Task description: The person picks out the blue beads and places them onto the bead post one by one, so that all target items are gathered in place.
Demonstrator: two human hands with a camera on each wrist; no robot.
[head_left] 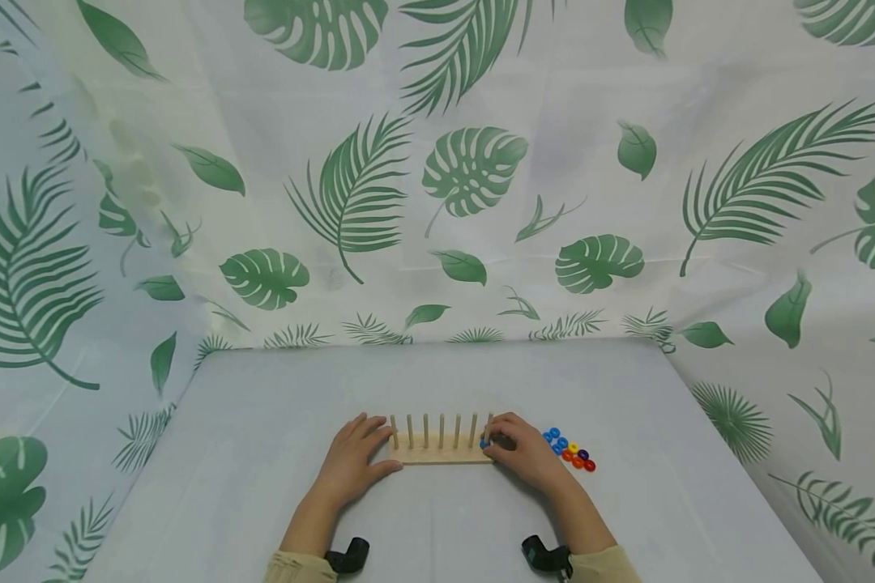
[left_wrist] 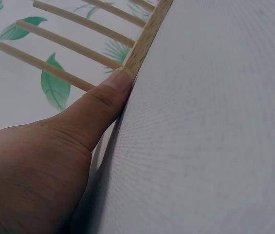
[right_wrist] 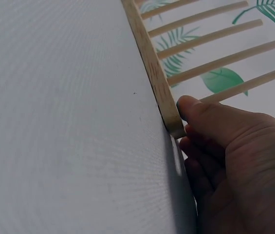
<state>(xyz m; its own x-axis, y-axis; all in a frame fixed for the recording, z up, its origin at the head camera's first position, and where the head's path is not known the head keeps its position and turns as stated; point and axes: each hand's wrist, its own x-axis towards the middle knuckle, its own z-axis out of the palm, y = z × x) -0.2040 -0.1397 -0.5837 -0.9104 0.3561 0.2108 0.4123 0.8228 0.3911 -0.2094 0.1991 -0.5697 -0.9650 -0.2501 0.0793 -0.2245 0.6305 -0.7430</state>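
A pale wooden pegboard point(head_left: 437, 452) with several upright pegs point(head_left: 441, 429) lies lengthwise before me on the table. At its left end my left hand point(head_left: 352, 457) grips the board, thumb on the front edge point(left_wrist: 118, 80) and fingers round behind. My right hand point(head_left: 523, 452) is at the other end, where thumb and index finger pinch a blue ring point(head_left: 485, 443) low on the rightmost peg. In the right wrist view the thumb point(right_wrist: 191, 107) covers that peg's foot and hides the ring; the other fingers curl beside the board's end.
Just right of my right hand lies a loose cluster of small rings: blue rings point(head_left: 554, 432), a yellow ring point(head_left: 573, 448), a dark purple ring point(head_left: 583, 455) and red rings point(head_left: 578, 462). A white cloth covers the table point(head_left: 437, 518). Leaf-patterned curtains point(head_left: 481, 283) stand behind and at both sides.
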